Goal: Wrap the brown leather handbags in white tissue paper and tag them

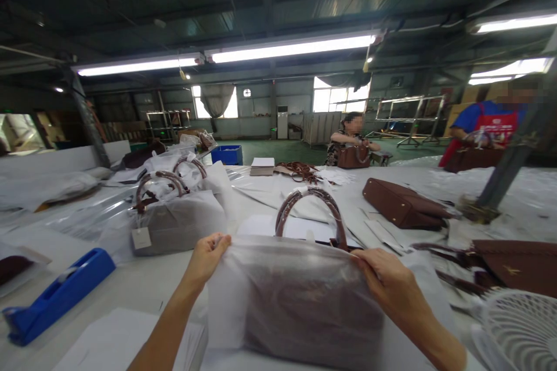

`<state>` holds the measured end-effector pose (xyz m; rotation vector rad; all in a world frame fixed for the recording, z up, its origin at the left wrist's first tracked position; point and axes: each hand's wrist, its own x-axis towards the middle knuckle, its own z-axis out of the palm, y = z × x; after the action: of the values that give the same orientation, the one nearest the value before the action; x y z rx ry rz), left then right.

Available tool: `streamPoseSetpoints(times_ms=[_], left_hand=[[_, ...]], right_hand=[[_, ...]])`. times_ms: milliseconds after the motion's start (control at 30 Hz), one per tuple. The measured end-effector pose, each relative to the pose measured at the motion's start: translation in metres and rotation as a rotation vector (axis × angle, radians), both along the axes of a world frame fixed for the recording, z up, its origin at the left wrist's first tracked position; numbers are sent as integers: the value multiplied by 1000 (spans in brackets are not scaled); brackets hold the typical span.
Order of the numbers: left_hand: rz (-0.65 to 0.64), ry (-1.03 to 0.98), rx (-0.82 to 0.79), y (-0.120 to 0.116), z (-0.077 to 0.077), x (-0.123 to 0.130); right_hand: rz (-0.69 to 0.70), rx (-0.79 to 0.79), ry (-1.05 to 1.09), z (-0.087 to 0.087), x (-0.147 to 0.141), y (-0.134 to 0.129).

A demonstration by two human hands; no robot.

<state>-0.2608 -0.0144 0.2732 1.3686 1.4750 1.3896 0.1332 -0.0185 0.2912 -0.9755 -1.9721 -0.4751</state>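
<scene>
In front of me stands a brown handbag [313, 319] with a translucent white wrapping sheet [226, 301] draped over its front. Its two handles [311, 197], covered in clear film, arch up behind the sheet's top edge. My left hand [211, 252] pinches the upper left corner of the sheet, out beyond the bag's side. On the other side, my right hand [383, 269] grips the sheet's top edge near the bag's upper right corner. The sheet is stretched between both hands. The bag's lower front shows only dimly through it.
A wrapped handbag with a tag [141, 237] stands at left, behind a blue tape dispenser [61, 295]. White paper [117, 342] lies front left. At right are an unwrapped brown bag [402, 203], another bag [517, 264] and a white fan [522, 324]. Two people work across the table.
</scene>
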Motion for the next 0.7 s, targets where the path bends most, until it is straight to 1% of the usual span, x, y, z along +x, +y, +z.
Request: streamPoseSetpoints(times_ms=[100,200,300,400,500,600,700], left_hand=[[-25,-48,-20,-11,4,-3],[-62,-125,-59,-21,7,-7],[-81,-171,-77,-29,5,-13],[-47,-135,-44,-38,1,-19],[-24,-102,-13,-49,0,-23],[-29,-126,-67,-61,1,-26],[-15,-140,-83,-72,3,-27]], right_hand=[[1,-31,37,-1,2,-7],[-8,-130,95,2,2,-15],[-31,-223,148,5,2,-22],[-39,-289,181,7,2,-31],[-28,-302,196,8,1,-42],[-12,-288,182,10,-3,-54],[59,-267,169,13,-5,-63]])
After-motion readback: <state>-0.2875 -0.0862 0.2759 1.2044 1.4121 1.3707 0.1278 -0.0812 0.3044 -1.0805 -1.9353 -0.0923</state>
